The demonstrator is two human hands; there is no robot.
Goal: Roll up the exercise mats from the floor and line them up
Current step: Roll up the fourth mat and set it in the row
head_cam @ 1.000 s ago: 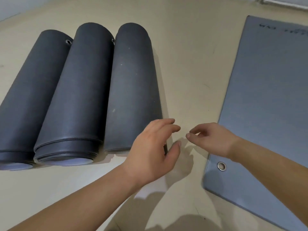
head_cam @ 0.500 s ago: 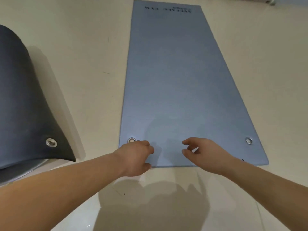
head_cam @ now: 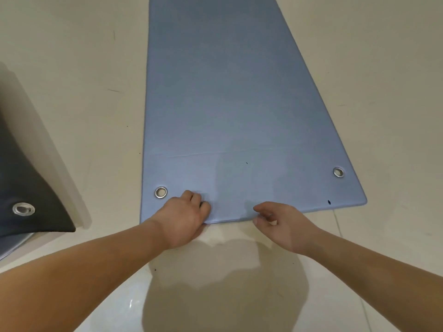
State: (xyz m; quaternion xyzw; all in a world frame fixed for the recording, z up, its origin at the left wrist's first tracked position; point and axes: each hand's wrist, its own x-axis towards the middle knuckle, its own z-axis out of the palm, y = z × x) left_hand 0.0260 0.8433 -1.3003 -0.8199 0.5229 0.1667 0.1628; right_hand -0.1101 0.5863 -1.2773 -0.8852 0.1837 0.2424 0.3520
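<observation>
A blue-grey exercise mat (head_cam: 230, 97) lies flat on the floor and stretches away from me, with a metal eyelet near each near corner. My left hand (head_cam: 184, 219) grips the mat's near edge just right of the left eyelet (head_cam: 160, 192), fingers curled over the top. My right hand (head_cam: 280, 224) is at the same edge near its middle, fingers curled and thumb at the rim, pinching it. A dark rolled mat (head_cam: 26, 188) with its own eyelet shows at the left edge of the view.
The floor (head_cam: 72, 68) is smooth beige tile with bare room on both sides of the flat mat. The right eyelet (head_cam: 338, 172) sits near the mat's right corner. My shadow falls on the floor below my hands.
My view swung from the three rolled mats to the flat mat. Both hands moved onto its near edge and closed on it; the mat now looks nearer.
</observation>
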